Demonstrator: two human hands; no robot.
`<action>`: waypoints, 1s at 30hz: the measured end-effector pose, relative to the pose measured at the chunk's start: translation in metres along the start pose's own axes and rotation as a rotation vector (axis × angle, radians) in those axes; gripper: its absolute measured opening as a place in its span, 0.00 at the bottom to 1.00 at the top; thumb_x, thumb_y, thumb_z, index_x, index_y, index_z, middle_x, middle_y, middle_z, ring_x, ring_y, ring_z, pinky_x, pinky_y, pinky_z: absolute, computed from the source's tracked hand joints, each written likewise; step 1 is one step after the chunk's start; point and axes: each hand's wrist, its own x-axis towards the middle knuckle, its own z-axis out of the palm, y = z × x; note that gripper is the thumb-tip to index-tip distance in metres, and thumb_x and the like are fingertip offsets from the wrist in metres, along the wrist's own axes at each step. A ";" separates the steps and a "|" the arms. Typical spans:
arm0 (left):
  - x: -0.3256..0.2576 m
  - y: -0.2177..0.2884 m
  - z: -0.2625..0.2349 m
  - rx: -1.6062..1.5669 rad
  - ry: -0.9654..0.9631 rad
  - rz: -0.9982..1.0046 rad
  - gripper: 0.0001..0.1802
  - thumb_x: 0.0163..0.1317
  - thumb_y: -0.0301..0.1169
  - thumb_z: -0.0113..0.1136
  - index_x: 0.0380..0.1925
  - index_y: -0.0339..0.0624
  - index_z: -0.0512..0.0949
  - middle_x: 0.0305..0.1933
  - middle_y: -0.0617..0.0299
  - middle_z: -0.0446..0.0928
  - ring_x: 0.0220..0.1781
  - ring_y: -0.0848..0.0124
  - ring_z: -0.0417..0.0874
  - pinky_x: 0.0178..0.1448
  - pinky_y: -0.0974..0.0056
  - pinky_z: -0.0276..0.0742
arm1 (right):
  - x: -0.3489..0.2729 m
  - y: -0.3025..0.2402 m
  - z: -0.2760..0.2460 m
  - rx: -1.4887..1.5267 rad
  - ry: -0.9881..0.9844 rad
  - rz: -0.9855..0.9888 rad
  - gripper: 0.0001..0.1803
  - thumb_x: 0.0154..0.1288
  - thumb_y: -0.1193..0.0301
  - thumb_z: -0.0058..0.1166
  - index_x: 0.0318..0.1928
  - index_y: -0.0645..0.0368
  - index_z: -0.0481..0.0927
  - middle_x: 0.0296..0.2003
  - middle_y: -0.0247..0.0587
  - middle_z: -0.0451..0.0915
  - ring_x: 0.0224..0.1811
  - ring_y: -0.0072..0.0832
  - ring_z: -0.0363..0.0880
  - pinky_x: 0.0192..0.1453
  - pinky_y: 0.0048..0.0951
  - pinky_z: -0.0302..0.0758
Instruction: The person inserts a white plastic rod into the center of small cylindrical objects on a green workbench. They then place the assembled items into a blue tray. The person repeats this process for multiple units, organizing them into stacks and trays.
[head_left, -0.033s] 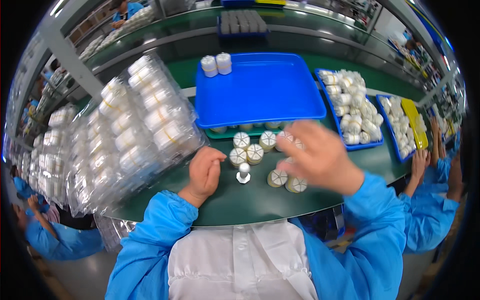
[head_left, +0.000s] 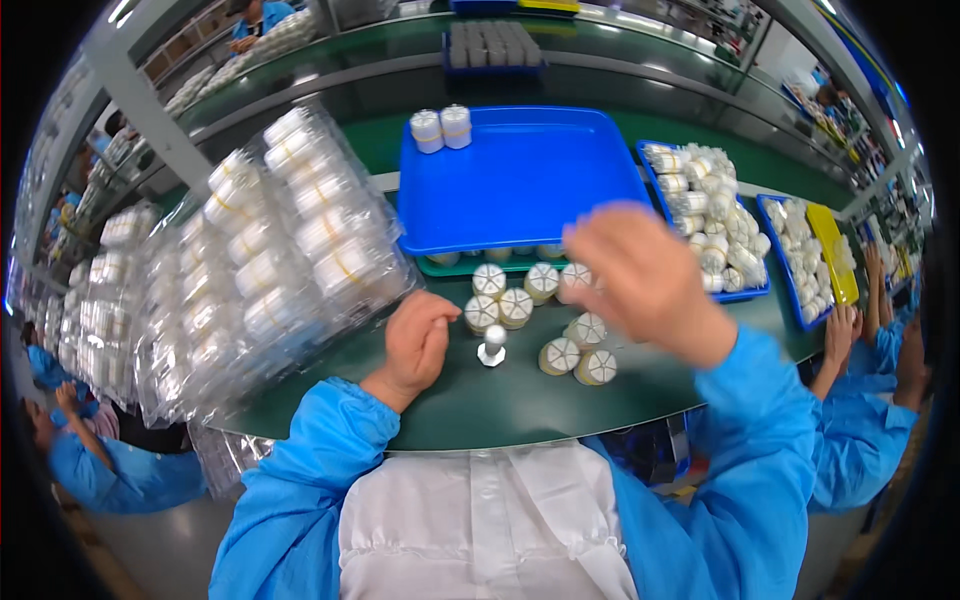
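My left hand (head_left: 418,340) rests on the green table with its fingers curled in; whatever may be inside the curl is hidden. Just right of it stands a small white knob-topped piece on a faceted base (head_left: 492,347). Beyond that, a cluster of short white cylinders with spoked round tops (head_left: 515,307) stands upright. More such cylinders (head_left: 559,356) form a second group to the right. My right hand (head_left: 650,285) hovers over the right side of these groups, covering part of them. Motion smears its fingers, so a held thing cannot be made out.
Beyond the cylinders lies a blue tray (head_left: 520,190), with two white cylindrical stacks (head_left: 441,128) in its far left corner. Plastic-wrapped white bundles (head_left: 270,240) are piled left. Blue bins of white pieces (head_left: 712,220) stand right, near a co-worker's hand (head_left: 843,325).
My right hand has moved slightly away from me, uncovering more of a cylinder in the right group. My left hand stays curled in place. The whole view has shifted a little.
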 end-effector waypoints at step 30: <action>0.001 -0.005 0.001 -0.055 -0.081 -0.112 0.08 0.64 0.20 0.50 0.37 0.34 0.79 0.30 0.53 0.77 0.31 0.64 0.78 0.36 0.62 0.73 | -0.086 -0.003 -0.050 0.077 -0.452 0.373 0.30 0.62 0.57 0.65 0.59 0.60 0.73 0.41 0.46 0.77 0.42 0.44 0.80 0.43 0.40 0.79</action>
